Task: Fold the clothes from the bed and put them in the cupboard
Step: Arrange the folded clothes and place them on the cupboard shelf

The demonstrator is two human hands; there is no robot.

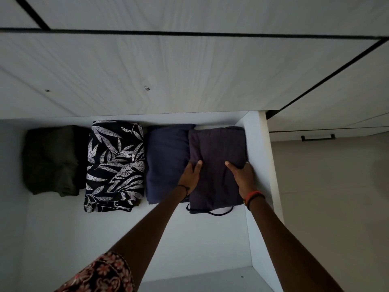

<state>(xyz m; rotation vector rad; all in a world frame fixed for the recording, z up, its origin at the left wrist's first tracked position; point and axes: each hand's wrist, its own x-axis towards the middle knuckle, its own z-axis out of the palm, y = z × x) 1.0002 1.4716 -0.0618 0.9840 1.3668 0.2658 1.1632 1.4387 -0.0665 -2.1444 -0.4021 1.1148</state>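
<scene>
1. your left hand (pixel 190 174) and right hand (pixel 242 175) grip the folded dark purple garment (pixel 216 157) by its sides, thumbs on top.
2. it lies on the cupboard shelf (pixel 63 228), beside the right wall (pixel 259 165), overlapping the navy garment (pixel 166 161).
3. a leaf-print garment (pixel 115 163) and an olive garment (pixel 50 159) lie further left.

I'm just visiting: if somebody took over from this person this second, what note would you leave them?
Left grip and right grip: both hold the dark purple garment by its sides, thumbs on top.
It seems to rest at the right end of the cupboard shelf, its edge over the navy garment.
Done: olive garment and leaf-print garment lie folded on the shelf too.
Left: let go, perhaps tuck in the cord at the front. The bed is out of view.
</scene>
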